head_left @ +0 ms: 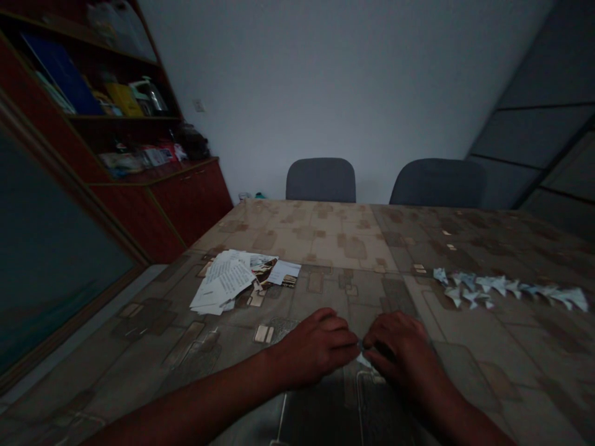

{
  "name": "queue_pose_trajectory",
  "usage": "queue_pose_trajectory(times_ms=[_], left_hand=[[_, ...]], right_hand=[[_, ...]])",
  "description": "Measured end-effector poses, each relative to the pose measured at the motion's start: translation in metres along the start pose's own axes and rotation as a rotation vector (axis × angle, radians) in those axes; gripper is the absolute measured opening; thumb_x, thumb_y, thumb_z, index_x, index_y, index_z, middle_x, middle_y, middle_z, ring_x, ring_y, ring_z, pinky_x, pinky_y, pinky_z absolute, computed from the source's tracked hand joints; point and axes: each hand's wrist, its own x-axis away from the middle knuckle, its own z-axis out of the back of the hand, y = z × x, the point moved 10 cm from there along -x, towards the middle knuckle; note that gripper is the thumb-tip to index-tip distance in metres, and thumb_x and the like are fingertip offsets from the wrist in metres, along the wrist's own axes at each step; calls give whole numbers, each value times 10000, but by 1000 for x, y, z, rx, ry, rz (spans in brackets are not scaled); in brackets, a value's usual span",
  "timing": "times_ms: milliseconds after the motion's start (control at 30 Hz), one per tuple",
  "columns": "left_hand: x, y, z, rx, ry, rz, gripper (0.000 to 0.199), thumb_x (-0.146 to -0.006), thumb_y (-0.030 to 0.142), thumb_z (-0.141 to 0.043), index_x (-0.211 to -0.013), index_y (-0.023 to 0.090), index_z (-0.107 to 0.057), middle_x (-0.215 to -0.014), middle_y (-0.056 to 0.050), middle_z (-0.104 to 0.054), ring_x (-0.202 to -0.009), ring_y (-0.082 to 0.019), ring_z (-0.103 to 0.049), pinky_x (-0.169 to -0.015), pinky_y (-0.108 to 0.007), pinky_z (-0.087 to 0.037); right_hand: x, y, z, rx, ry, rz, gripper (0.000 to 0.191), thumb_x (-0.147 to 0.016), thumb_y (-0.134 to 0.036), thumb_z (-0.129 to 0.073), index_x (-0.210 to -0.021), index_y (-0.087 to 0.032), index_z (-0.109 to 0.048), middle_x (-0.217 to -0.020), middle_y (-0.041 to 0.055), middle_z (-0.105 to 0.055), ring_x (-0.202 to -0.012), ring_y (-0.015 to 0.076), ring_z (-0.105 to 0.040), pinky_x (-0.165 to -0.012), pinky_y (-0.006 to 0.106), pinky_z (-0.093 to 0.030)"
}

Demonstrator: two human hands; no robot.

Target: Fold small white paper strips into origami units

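A small piece of white paper (pixel 364 360) shows between my two hands, low over the patterned tablecloth; most of it is hidden by the fingers. My left hand (pixel 320 347) comes in from the left, its fingers curled together with the tips on the paper's left side. From the right, my right hand (pixel 400 347) bends over the paper's other side, thumb and fingers closed around it. To the right lies a row of small folded paper shapes (pixel 497 285) with pointed ends. On the left rests a loose pile of printed paper sheets (pixel 227 282).
The table (pixel 325 232) has a brown patterned cover. Two grey chairs (pixel 320 179) stand behind its far edge, against a pale wall. At the left back is a red wooden cabinet (pixel 186 198) with shelves holding folders, a kettle (pixel 155 99) and bags.
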Motion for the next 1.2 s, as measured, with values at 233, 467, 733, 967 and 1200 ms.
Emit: queue_pose_trajectory(times_ms=[233, 467, 733, 967, 1200], left_hand=[[1, 0, -2, 8, 5, -8, 155, -956, 179, -515, -1076, 163, -611, -1071, -35, -678, -1001, -177, -555, -945, -368, -361], [1, -4, -3, 85, 41, 52, 143, -957, 210, -510, -1038, 171, -622, -1084, -23, -696, -972, -166, -565, -936, -352, -363], [3, -12, -4, 126, 82, 175, 186, -931, 341, -566, -1007, 181, -622, -962, -16, -706, -937, -182, -566, -935, -370, -341], [-1, -9, -1, 96, 103, 190, 213, -921, 373, -569, -882, 173, -631, -894, -25, -669, -872, -180, -535, -875, -344, -363], [-5, -7, -5, 58, 91, 222, 154, -920, 240, -559, -802, 170, -627, -802, -22, -633, -812, -169, -515, -835, -325, -367]], right_hand=[[6, -22, -12, 294, -15, 226, 269, -723, 15, -604, -599, -224, -605, -665, 9, -630, -774, 219, -552, -838, 409, -312], [6, -20, -7, 263, -44, 223, 193, -685, -68, -641, -604, -239, -606, -652, -7, -640, -759, 214, -554, -849, 420, -301], [2, -15, 2, 85, 1, 200, 145, -691, -149, -760, -697, -250, -657, -697, -30, -647, -765, 200, -573, -798, 365, -310], [3, -11, -5, 41, -82, 173, 136, -732, -115, -723, -710, -223, -643, -711, -20, -639, -773, 203, -562, -812, 369, -297], [2, -8, -8, 9, -99, 139, 172, -738, -67, -661, -666, -218, -625, -683, -23, -630, -733, 186, -546, -766, 353, -285]])
